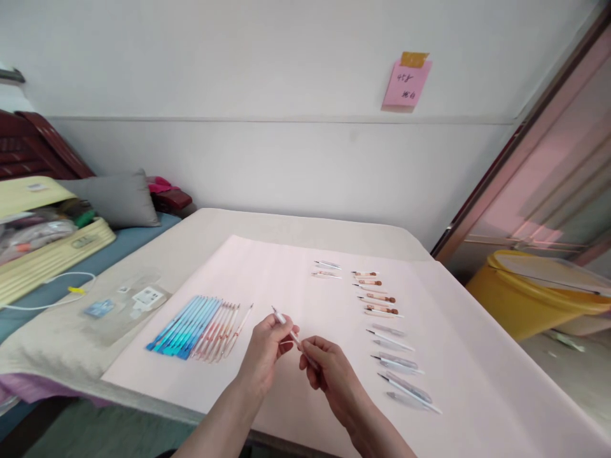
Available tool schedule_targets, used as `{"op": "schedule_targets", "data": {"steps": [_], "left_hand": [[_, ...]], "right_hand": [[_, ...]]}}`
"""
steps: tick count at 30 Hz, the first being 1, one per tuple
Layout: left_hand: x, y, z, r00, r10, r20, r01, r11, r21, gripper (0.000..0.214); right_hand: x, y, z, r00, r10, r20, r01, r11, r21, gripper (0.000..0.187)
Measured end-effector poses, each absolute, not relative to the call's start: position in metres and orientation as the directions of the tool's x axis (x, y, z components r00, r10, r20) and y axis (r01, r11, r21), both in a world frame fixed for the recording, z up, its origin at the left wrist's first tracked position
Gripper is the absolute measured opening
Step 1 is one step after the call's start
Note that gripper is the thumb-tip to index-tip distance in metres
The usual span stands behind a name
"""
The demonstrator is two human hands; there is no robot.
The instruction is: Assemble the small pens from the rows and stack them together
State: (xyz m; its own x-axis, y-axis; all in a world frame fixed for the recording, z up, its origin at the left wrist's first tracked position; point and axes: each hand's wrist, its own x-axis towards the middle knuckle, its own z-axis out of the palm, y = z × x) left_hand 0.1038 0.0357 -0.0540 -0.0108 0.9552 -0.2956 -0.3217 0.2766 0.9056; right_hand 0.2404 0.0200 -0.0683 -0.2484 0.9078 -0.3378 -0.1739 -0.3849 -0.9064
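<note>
A slim white pen with a pointed tip slants between my two hands above the pink sheet. My left hand is closed around its upper part, near the tip. The lower end is pinched in the fingers of my right hand, which hide part of it. Left of my hands lies a row of blue pens, and beside it several pink-and-white pens. On the right are brown-patterned pen parts and white rods with dark tips next to grey barrels.
A pink sheet covers much of the padded cream surface. Two pen pieces lie further back. Clear plastic bags are at the left, near a yellow box. A yellow bin stands at the right.
</note>
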Motion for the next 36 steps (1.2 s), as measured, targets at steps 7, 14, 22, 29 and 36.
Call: {"op": "schedule_targets", "data": {"steps": [7, 14, 22, 29, 36], "left_hand": [[0.102, 0.033, -0.048, 0.002, 0.966, -0.260, -0.173, 0.256, 0.951, 0.031], [0.103, 0.033, -0.048, 0.021, 0.964, -0.264, -0.190, 0.263, 0.946, 0.029], [0.103, 0.035, -0.050, -0.007, 0.965, -0.261, -0.217, 0.254, 0.943, 0.027], [0.103, 0.037, -0.054, -0.044, 0.969, -0.244, -0.283, 0.222, 0.933, 0.025], [0.101, 0.037, -0.052, -0.097, 0.967, -0.236, -0.285, 0.200, 0.937, 0.026]], "right_hand": [[0.241, 0.021, -0.067, -0.247, 0.906, -0.344, -0.169, -0.390, -0.905, 0.026], [0.241, 0.021, -0.064, -0.236, 0.908, -0.347, -0.176, -0.391, -0.904, 0.025], [0.241, 0.020, -0.056, -0.238, 0.911, -0.336, -0.142, -0.375, -0.916, 0.023], [0.238, 0.021, -0.066, -0.295, 0.902, -0.315, 0.058, -0.313, -0.948, 0.021], [0.232, 0.013, -0.075, -0.271, 0.950, -0.158, 0.651, 0.060, -0.757, 0.011]]}}
